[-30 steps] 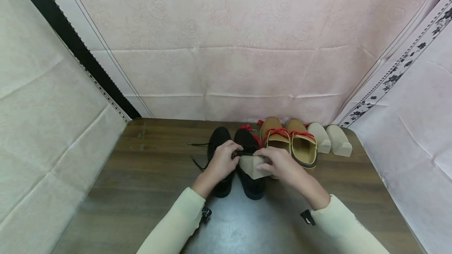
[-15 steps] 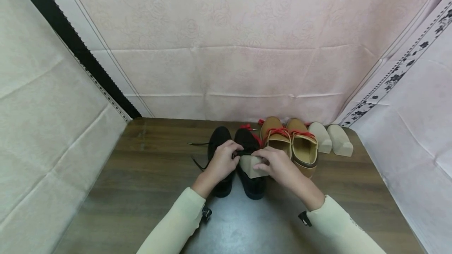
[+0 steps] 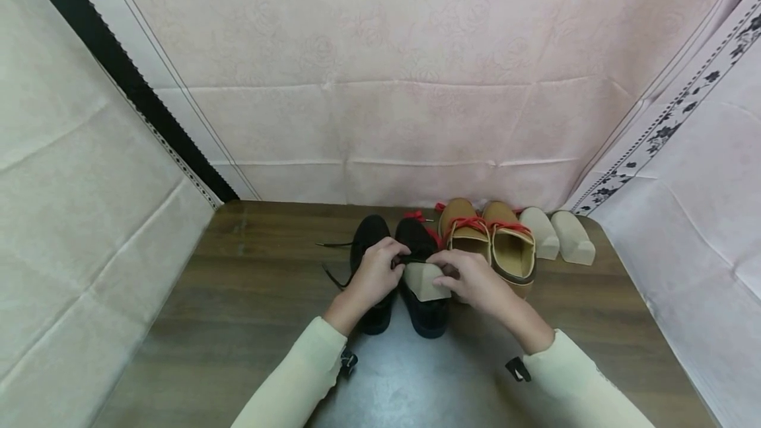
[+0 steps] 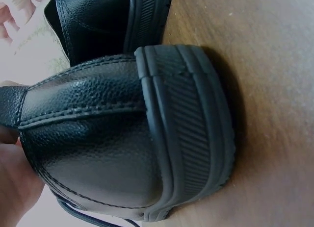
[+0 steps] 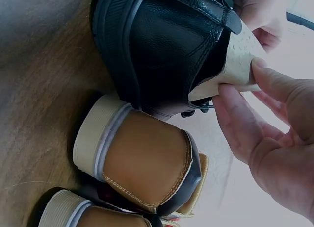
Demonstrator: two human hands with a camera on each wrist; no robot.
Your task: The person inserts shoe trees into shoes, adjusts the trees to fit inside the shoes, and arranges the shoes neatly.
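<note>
Two black lace-up shoes stand side by side, toes away from me. From the opening of the right black shoe rises its tongue, the beige lining facing me. My left hand reaches across the left black shoe and pinches the tongue's left edge. My right hand pinches the tongue's right edge between thumb and forefinger; the right wrist view shows this grip on the perforated lining. Loose black laces trail left of the left shoe.
Two tan shoes with red laces stand close at the right, partly behind my right hand. Beyond them lie two cream blocks. A wooden tabletop lies beneath, with pale patterned cloth behind and at both sides.
My right hand has shifted slightly left and then back right, still on the tongue. My left hand and the shoes stay in place.
</note>
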